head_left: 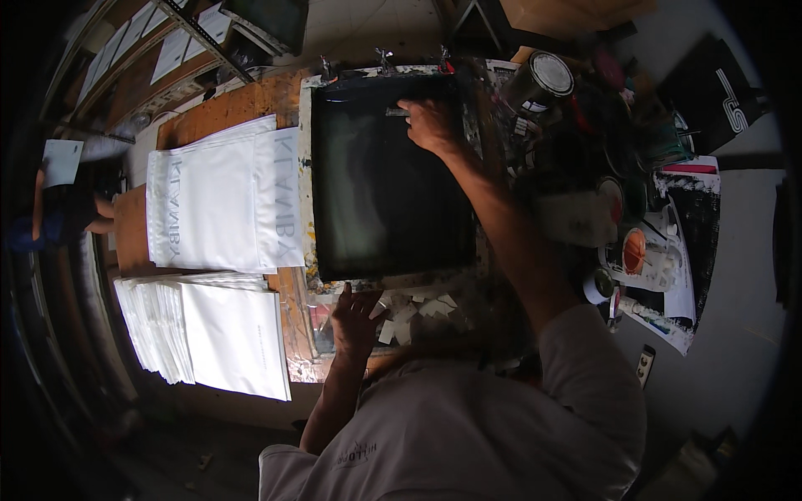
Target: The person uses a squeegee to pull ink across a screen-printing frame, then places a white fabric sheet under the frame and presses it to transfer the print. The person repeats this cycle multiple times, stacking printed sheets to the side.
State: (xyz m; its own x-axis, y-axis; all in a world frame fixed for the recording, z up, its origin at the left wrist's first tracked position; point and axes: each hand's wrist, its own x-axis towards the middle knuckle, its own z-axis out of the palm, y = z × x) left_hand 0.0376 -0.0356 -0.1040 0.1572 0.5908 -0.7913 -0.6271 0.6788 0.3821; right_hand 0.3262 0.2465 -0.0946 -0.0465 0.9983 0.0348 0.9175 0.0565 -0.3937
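A screen-printing frame (307, 179) with a dark mesh lies on the wooden table in front of me, clamped along its far edge. My right hand (430, 127) reaches over the far part of the mesh. Its fingers are closed on a squeegee (396, 111); only a short grey piece shows by the fingertips, and the rest blends into the dark ink. My left hand (355, 321) is at the near edge of the frame, fingers apart, one fingertip against the rail. It holds nothing that I can see.
Left of the frame lie white printed bags (213, 196) and a thick stack of white sheets (234, 334). A paint can (551, 73), an orange-stained tub (635, 250) and other containers crowd the right. Another person (63, 213) stands at the far left beside shelving.
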